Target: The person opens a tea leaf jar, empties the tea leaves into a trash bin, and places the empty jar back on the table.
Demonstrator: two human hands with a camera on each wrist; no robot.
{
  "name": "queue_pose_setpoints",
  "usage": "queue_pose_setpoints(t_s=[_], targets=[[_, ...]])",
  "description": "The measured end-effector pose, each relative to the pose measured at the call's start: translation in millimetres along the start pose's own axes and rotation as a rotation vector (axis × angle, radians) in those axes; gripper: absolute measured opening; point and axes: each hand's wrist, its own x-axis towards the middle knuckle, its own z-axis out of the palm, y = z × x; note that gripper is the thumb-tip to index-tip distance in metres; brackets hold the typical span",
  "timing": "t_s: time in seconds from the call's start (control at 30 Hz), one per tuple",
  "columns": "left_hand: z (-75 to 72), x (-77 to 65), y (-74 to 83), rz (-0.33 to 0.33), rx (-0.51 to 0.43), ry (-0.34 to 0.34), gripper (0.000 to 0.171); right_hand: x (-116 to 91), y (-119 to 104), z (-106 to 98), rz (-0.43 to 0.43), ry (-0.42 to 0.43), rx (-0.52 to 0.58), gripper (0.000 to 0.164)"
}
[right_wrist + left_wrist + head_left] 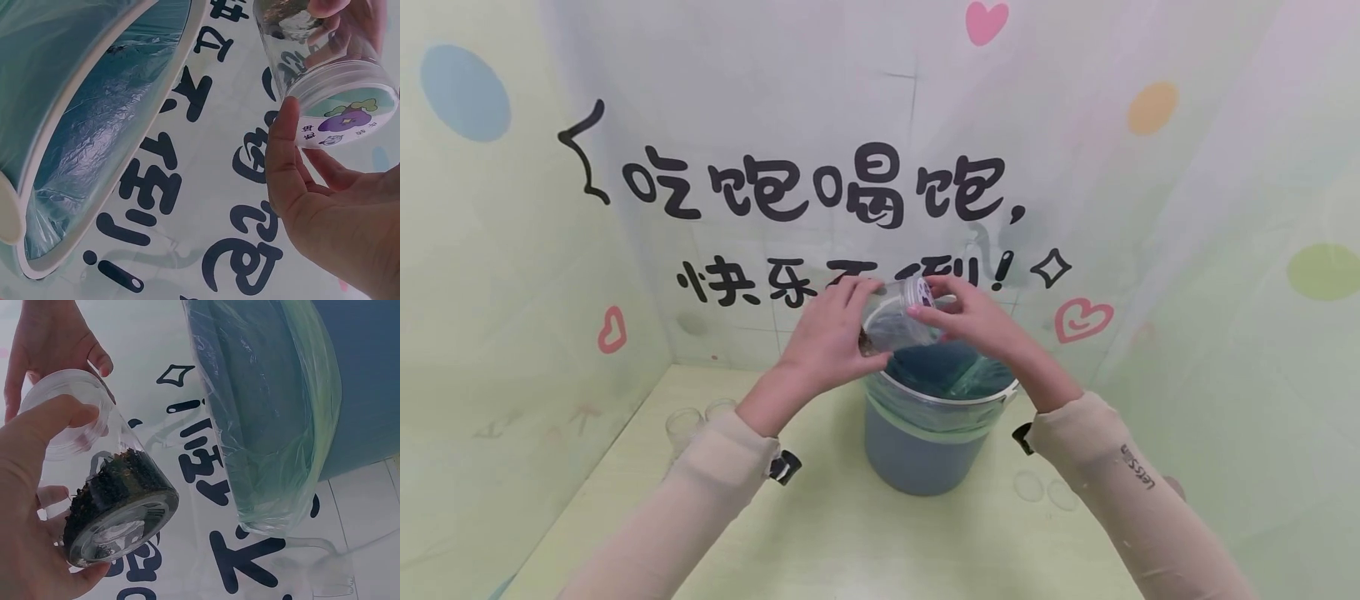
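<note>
A clear jar (891,321) is held tilted on its side above the bucket. My left hand (827,337) grips its body, with fingers and thumb curled round it. Dark, dry, leaf-like bits (119,481) lie in the base end of the jar, clearest in the left wrist view. A clear screw lid (347,115) with a purple picture label is on the jar's mouth. My right hand (981,321) holds the lid by its rim, between thumb and fingers. Below is a blue-grey bucket (921,458) lined with a green plastic bag (936,425).
Two clear glass vessels (683,425) stand on the pale table (820,533) at the left, partly behind the left sleeve. Two clear round discs (1028,486) lie right of the bucket. Printed curtains (850,92) enclose the back and sides.
</note>
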Motion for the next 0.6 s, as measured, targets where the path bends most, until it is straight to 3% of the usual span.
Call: queue_pose_setpoints(t_s=[0.6], targets=[[-3.6,-2.5,-3.4,0.028,0.026,-0.011,0.086,-1.5,5.0,5.3,-0.021,0.025,-0.044,0.070]])
